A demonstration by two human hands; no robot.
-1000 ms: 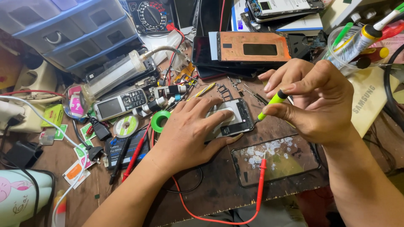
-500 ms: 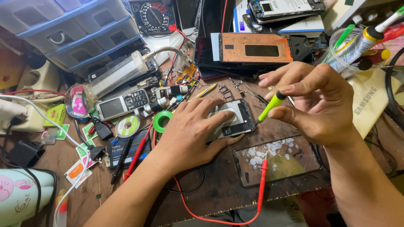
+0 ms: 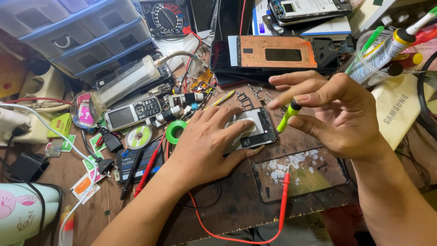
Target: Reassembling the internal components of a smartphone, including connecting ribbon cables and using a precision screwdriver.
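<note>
An old grey phone with buttons (image 3: 132, 112) lies far left of the open phone (image 3: 253, 129), and a green tape ring (image 3: 175, 131) sits just left of it. My left hand (image 3: 207, 143) lies flat on the open phone, fingers spread — pressing it down. Just right of it, my right hand (image 3: 339, 114) pinches a green screwdriver (image 3: 287, 117) — tip pointing down at the phone's edge.
</note>
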